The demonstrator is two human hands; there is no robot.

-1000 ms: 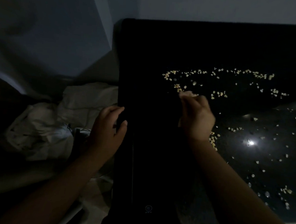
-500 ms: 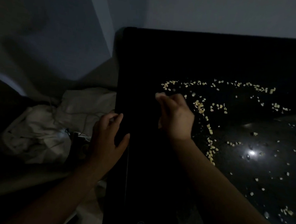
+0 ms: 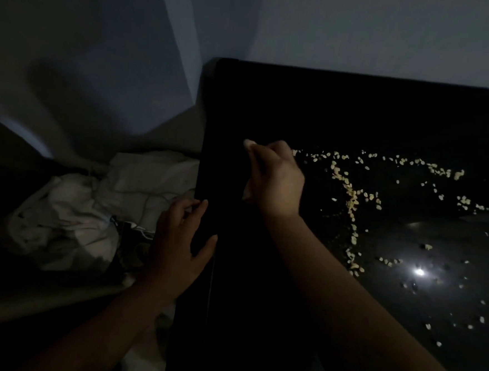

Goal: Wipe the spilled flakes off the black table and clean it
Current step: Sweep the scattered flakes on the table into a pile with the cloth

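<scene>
Flakes (image 3: 350, 192) strewn over counter (image 3: 358, 112) from 12 to 4 o'clock; ridge swept into line running 11 to 5. Left strip judged cleared, most of spill left. Pale cloth (image 3: 247, 192) bunched in closed right hand (image 3: 275, 181). Left hand (image 3: 180, 238) spread open, cupped at 9 o'clock edge.

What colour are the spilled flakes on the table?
Pale yellow, almost cream; the flakes stand out against the black table in the head view.
</scene>
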